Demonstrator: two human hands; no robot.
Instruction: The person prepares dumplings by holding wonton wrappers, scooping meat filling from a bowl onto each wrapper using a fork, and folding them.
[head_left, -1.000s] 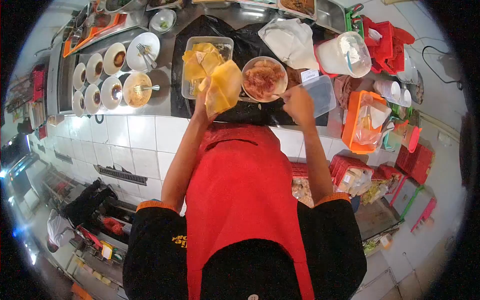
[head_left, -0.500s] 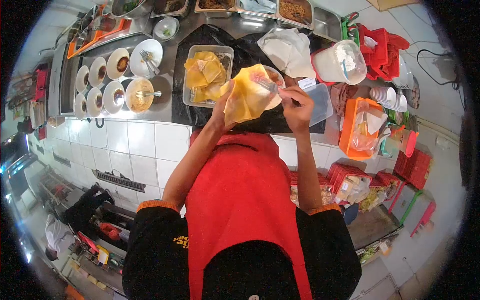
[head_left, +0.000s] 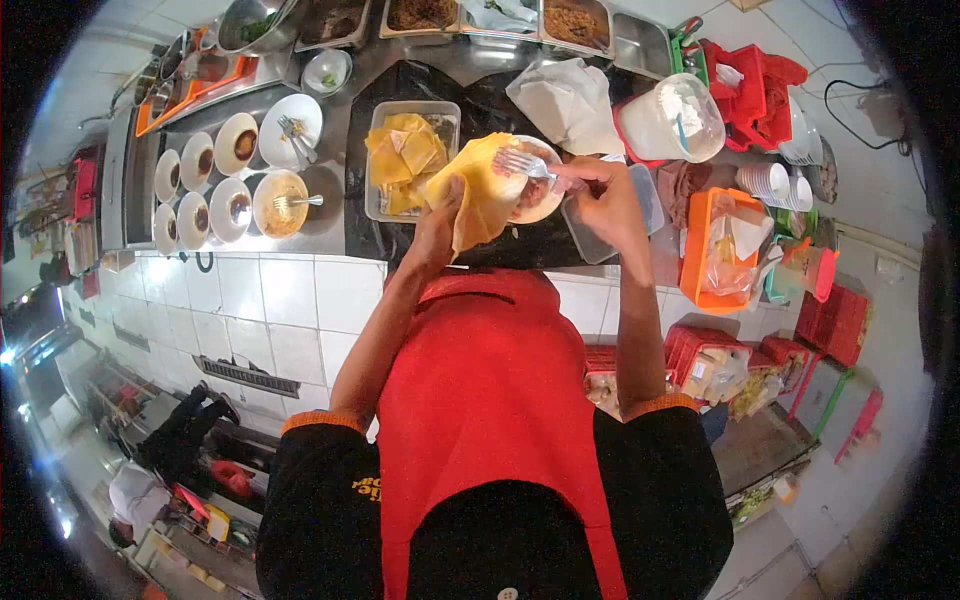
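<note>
My left hand (head_left: 438,228) is closed on a yellow wonton wrapper (head_left: 478,195), which drapes over the fingers. A smear of pinkish filling shows at the wrapper's upper edge. In my right hand (head_left: 612,205) is a metal fork (head_left: 530,163), its tines pointing left over that edge. Beneath the fork, a white bowl (head_left: 548,208) holds pinkish minced filling, partly hidden by the wrapper and right hand. To the left stands a clear plastic container (head_left: 372,205) with a stack of yellow wrappers (head_left: 407,150) in it.
Several sauce-stained bowls (head_left: 230,210) and a plate with cutlery (head_left: 290,125) stand at left. Metal food trays (head_left: 575,22) line the back. A tub of white powder (head_left: 685,115), an orange basket (head_left: 715,297) and a clear lid (head_left: 590,235) are at right.
The fork and my right hand have shifted slightly right and down. The wrapper has tilted left with my left hand, showing more of the bowl of filling.
</note>
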